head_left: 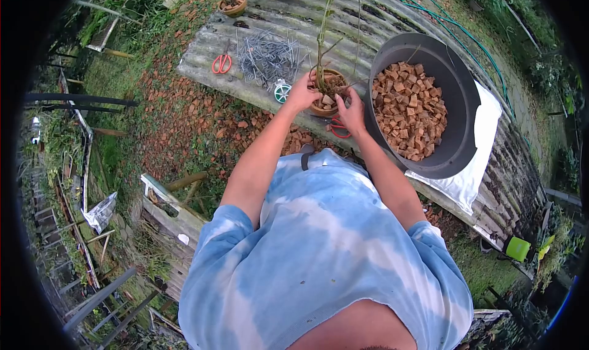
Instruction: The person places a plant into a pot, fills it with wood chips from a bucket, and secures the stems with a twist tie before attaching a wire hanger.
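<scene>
A small clay pot (335, 78) stands near the edge of the corrugated sheet, with a tall, thin green-stemmed plant (321, 40) in it. Brown husk-like chunks (326, 100) and roots lie around the stem's base. My left hand (303, 93) curls around the plant's base and the pot's left side, fingers closed. On the right side, my right hand (351, 111) is at the rim with thumb and fingers drawn together; whatever is between them is too small to make out. Close by are a green-and-white reel of tie wire (282, 92) and red-handled scissors (339, 127).
A large black tub (457, 104) of brown husk cubes (412, 107) sits to the right on a white sack (485, 138). Left are a heap of metal wire pieces (267, 56) and other red-handled scissors (221, 64). Several potted plants line the back; a green hose (438, 19) runs behind.
</scene>
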### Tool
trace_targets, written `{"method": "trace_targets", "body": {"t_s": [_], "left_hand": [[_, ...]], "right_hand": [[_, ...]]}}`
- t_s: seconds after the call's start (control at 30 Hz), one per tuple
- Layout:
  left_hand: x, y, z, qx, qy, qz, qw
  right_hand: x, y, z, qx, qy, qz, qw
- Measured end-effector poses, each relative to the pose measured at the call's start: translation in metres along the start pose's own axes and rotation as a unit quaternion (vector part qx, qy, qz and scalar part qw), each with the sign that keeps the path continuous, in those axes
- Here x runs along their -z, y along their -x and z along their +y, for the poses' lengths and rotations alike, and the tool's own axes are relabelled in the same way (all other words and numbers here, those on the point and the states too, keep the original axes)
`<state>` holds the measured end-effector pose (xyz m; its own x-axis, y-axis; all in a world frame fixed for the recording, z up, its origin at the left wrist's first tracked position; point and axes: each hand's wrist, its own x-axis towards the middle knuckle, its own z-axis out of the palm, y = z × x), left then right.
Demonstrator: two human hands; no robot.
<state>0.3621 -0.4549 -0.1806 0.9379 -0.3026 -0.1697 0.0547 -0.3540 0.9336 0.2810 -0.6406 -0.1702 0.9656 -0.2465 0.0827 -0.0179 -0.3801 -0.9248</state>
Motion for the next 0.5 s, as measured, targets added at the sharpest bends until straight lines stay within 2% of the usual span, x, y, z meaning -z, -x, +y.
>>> {"method": "trace_targets", "body": {"t_s": [0.13,0.23,0.33,0.43,0.5], "left_hand": [[0.001,0.027,0.007,-0.056,-0.17,0.093,0.979],[-0.003,0.042,0.024,-0.032,-0.26,0.118,0.958],[-0.008,0.037,0.032,-0.012,-0.321,0.121,0.939],[-0.008,0.032,0.037,0.059,-0.308,0.083,0.946],[-0.007,0.038,0.035,0.034,-0.314,0.094,0.944]], "right_hand": [[0.001,0.001,0.009,0.015,0.07,0.005,0.997],[0.001,0.0,0.01,0.024,0.065,0.006,0.998],[0.001,0.0,0.009,0.031,0.068,0.002,0.997],[0.002,-0.001,0.009,0.035,0.072,-0.001,0.997],[0.002,-0.003,0.009,0.034,0.072,-0.006,0.997]]}}
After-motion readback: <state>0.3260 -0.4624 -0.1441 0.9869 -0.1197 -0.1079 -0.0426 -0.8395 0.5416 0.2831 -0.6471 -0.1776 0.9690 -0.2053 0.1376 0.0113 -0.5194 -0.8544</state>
